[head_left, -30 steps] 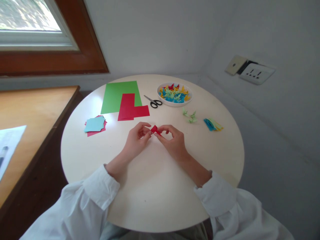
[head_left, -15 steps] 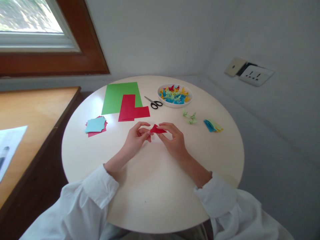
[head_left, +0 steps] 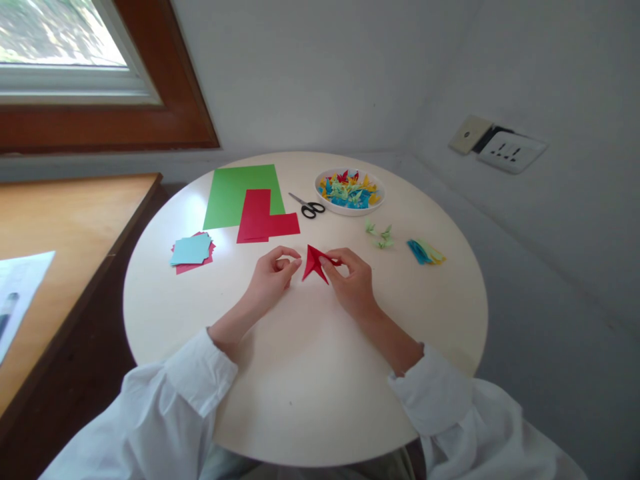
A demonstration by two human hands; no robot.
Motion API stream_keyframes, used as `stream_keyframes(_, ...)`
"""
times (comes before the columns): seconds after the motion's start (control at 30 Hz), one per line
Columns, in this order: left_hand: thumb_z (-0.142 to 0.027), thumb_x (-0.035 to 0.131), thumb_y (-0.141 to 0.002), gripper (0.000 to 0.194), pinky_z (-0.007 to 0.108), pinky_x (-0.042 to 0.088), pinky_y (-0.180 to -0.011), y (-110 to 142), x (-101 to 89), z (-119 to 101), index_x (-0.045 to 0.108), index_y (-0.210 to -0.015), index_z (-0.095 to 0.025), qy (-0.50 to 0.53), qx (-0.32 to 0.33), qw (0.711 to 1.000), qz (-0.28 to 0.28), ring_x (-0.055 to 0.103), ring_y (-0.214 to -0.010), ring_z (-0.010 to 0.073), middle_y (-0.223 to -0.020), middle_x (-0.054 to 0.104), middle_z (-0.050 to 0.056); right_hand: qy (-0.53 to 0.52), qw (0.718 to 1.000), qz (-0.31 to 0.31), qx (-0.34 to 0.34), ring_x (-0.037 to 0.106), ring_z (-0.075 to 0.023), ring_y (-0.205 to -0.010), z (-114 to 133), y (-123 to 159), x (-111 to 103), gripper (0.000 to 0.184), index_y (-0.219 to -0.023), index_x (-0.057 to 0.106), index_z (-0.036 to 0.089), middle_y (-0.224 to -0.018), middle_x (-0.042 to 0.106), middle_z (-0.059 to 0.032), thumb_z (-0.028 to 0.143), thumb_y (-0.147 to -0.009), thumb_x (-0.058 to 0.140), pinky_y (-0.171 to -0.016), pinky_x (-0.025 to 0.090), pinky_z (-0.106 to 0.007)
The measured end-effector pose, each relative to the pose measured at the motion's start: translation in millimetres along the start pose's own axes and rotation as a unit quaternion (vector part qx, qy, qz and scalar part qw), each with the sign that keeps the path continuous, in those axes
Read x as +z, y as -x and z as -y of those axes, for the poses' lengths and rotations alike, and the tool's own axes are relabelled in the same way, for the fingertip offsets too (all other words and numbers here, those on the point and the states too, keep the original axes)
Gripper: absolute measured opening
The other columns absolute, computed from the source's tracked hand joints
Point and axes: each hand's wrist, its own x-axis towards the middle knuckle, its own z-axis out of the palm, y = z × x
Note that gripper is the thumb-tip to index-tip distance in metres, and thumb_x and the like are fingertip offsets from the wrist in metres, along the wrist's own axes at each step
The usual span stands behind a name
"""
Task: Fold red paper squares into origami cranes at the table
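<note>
Smooth folded red paper (head_left: 313, 259), glossy tabletop (head_left: 310, 373)

The folded paper (head_left: 313, 260) was red, the large sheet (head_left: 225, 197) green, the scissor handles (head_left: 314, 208) black, the bowl (head_left: 350, 212) white, the table (head_left: 300, 373) cream.

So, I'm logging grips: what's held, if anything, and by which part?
Right hand pinches the folded red paper by its right side; left hand holds nothing.

Daylight from window (head_left: 55, 33), upper left, partly blown out. Glare on tabletop (head_left: 175, 300), left side; right wall (head_left: 560, 267) dim.
</note>
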Motion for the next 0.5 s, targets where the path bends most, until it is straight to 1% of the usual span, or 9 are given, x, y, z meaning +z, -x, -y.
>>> stream_keyframes(0.1, -0.037, 0.063, -0.071, 0.021, 0.019, 0.022, -0.039, -2.0, -2.1, 1.5, 0.056, -0.077, -0.018, -0.033, 0.037, 0.998, -0.032, 0.029, -0.039, 0.005, -0.044, 0.031, -0.009, -0.003, 1.0, -0.004, 0.009, 0.059, -0.0155, -0.07, 0.5, 0.6, 0.6, 0.007, -0.072, 0.061, 0.02, -0.074, 0.064, -0.0021, 0.025, -0.076, 0.058, -0.067, 0.049, -0.03)
stream_keyframes(0.2, -0.034, 0.064, -0.07, 0.022, 0.02, 0.027, -0.042, -1.9, -3.5, -1.4, 0.06, -0.085, -0.018, -0.051, 0.079, 0.994, -0.05, 0.033, -0.042, 0.0063, -0.047, 0.035, -0.008, -0.005, 1.0, -0.003, 0.005, 0.06, -0.0155, -0.07, 0.7, 1.5, 1.2, 0.005, -0.072, 0.061, 0.02, -0.075, 0.065, -0.0021, 0.024, -0.075, 0.06, -0.067, 0.05, -0.03)
stream_keyframes(0.27, -0.031, 0.065, -0.069, 0.028, 0.02, 0.029, -0.043, -0.3, -3.3, -5.3, 0.061, -0.094, -0.018, -0.057, 0.095, 0.993, -0.037, 0.037, -0.044, 0.0071, -0.047, 0.039, -0.008, -0.005, 1.0, 0.004, -0.01, 0.061, -0.0163, -0.072, 0.9, 1.8, 1.4, 0.003, -0.072, 0.061, 0.021, -0.076, 0.065, -0.0024, 0.023, -0.074, 0.06, -0.069, 0.051, -0.031)
stream_keyframes(0.33, -0.027, 0.065, -0.069, 0.03, 0.02, 0.032, -0.045, 1.6, -2.2, -8.7, 0.061, -0.098, -0.018, -0.059, 0.101, 0.993, -0.013, 0.041, -0.046, 0.0074, -0.05, 0.046, -0.007, -0.006, 0.999, 0.02, -0.034, 0.062, -0.0173, -0.075, 1.3, 1.7, 1.5, 0.003, -0.071, 0.06, 0.022, -0.078, 0.065, -0.0031, 0.021, -0.074, 0.06, -0.072, 0.051, -0.033)
stream_keyframes(0.4, -0.026, 0.064, -0.07, 0.027, 0.021, 0.035, -0.047, 2.9, -0.9, -10.1, 0.062, -0.096, -0.017, -0.06, 0.097, 0.994, 0.0, 0.045, -0.048, 0.008, -0.052, 0.052, -0.005, -0.003, 0.998, 0.035, -0.06, 0.062, -0.0181, -0.078, 1.6, 1.3, 1.6, 0.006, -0.069, 0.06, 0.023, -0.079, 0.065, -0.0036, 0.019, -0.073, 0.06, -0.075, 0.051, -0.034)
stream_keyframes(0.5, -0.027, 0.064, -0.07, 0.019, 0.022, 0.038, -0.05, 3.4, 0.4, -9.0, 0.062, -0.085, -0.016, -0.054, 0.091, 0.994, 0.009, 0.05, -0.051, 0.0091, -0.055, 0.056, -0.003, 0.005, 0.995, 0.044, -0.089, 0.062, -0.0177, -0.078, 1.5, 1.0, 1.6, 0.009, -0.066, 0.059, 0.023, -0.079, 0.064, -0.0036, 0.017, -0.073, 0.06, -0.074, 0.05, -0.034)
